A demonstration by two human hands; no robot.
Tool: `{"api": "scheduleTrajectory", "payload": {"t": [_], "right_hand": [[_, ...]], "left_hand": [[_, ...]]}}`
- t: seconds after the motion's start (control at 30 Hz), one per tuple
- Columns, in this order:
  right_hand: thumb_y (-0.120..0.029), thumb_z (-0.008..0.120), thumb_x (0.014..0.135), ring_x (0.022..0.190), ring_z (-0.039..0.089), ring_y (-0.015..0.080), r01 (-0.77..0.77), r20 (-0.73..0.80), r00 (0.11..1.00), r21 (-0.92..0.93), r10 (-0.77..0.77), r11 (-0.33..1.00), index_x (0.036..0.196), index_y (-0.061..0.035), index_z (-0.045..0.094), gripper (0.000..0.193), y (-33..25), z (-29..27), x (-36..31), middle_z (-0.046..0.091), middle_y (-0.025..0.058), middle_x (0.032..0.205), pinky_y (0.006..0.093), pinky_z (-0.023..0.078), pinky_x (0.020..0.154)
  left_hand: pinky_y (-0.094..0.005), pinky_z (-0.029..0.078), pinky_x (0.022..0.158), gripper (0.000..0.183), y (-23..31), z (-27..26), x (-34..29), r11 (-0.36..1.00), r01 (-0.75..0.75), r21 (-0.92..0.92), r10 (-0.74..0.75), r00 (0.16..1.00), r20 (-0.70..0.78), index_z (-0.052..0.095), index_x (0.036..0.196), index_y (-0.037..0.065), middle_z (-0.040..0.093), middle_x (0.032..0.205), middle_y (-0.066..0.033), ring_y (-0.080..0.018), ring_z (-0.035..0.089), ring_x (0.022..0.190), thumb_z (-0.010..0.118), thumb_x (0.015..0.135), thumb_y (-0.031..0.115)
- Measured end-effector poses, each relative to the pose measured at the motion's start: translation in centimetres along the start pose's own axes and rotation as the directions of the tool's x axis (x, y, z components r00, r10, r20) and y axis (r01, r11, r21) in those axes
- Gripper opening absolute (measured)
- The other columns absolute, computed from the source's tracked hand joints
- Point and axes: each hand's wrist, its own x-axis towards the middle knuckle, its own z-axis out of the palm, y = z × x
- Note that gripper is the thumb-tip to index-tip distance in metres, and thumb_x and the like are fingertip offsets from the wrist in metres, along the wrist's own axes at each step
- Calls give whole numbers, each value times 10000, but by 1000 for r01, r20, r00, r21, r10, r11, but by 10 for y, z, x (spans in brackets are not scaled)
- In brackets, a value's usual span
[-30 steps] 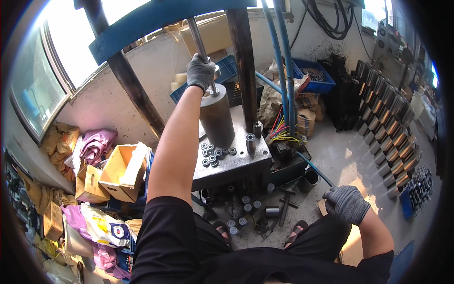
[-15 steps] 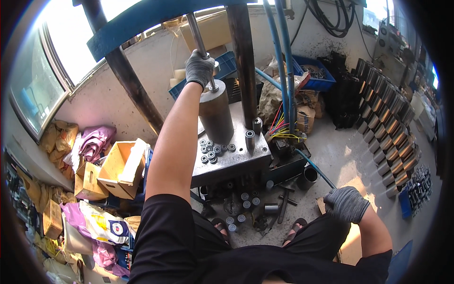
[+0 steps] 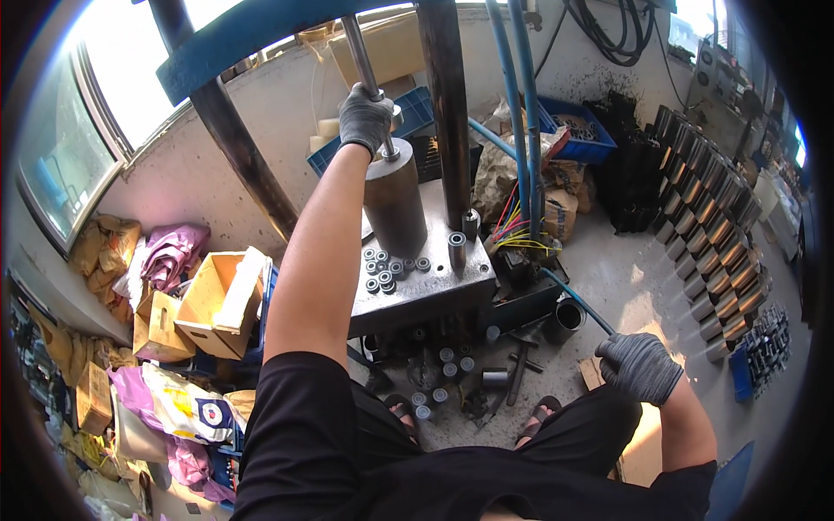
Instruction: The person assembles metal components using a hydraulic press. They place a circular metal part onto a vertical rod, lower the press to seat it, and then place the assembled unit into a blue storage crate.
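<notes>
- The left hand (image 3: 365,117), at upper centre, wears a dark grey knitted glove; the right hand (image 3: 640,366), at lower right, wears the same grey.
- The tall grey metal cylinder (image 3: 395,204) under the left hand is dull grey-brown.
- The flat steel press plate (image 3: 434,282) is pale grey, dotted with small dark rings with silver rims (image 3: 388,267).
- The slanted painted beam (image 3: 261,30) at the top is blue.
- The plastic crate (image 3: 580,139) at upper right is blue.
- The open cardboard box (image 3: 213,304) at left is tan.
- The crumpled cloth (image 3: 169,256) at left is purple.
- The bundle of thin wires (image 3: 512,230) is yellow, red and blue.
- The person's clothing (image 3: 434,469) is black.

A grey steel cylinder (image 3: 395,204) stands upright on the press plate (image 3: 434,282).
</notes>
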Motion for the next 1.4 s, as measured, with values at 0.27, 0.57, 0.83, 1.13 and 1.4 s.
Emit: {"api": "scheduleTrajectory", "payload": {"t": [0.27, 0.57, 0.83, 1.13, 1.4], "right_hand": [[-213, 661, 862, 772, 689, 386, -16, -84, 996, 36, 19, 999, 928, -68, 690, 162, -7, -6, 3, 671, 157, 820, 484, 536, 693], [-221, 669, 889, 769, 687, 364, 34, -301, 953, -2, -33, 999, 1032, -64, 719, 219, -1, -3, 10, 674, 142, 842, 476, 544, 699], [-168, 704, 935, 853, 702, 362, 49, -862, 470, -187, -188, 981, 1061, -61, 691, 166, 15, -86, 124, 701, 153, 935, 441, 585, 762], [-184, 680, 961, 963, 722, 365, -125, -798, 603, -97, -2, 987, 1130, -31, 721, 232, 36, -123, 190, 740, 176, 1062, 431, 595, 875], [-137, 689, 882, 1056, 693, 328, -276, -756, 654, -276, -31, 921, 1168, -73, 720, 294, 42, -114, 167, 728, 132, 1106, 460, 527, 977]], "left_hand": [[-436, 575, 899, 252, -2, 0, -2, 999, 2, -44, -1, 1000, 19, 679, 1082, 51, 764, 957, -186, -356, 743, 957, 742, 875, 180], [-419, 570, 899, 256, -3, 5, 1, 996, 7, -84, -4, 999, 40, 673, 1083, 53, 765, 956, -174, -343, 745, 962, 744, 873, 180], [-356, 576, 742, 177, -14, 16, 7, 997, -31, -72, 30, 999, -14, 670, 1010, 58, 715, 827, -82, -217, 695, 756, 765, 886, 141], [-299, 566, 724, 172, -26, 9, 9, 973, -8, -232, 24, 998, 66, 631, 1026, 61, 657, 826, -16, -139, 644, 748, 756, 906, 59], [-291, 577, 720, 240, 23, 3, -122, 396, 94, -913, 86, 987, 139, 619, 1090, 60, 651, 883, -18, -147, 665, 817, 752, 920, -45]]}}
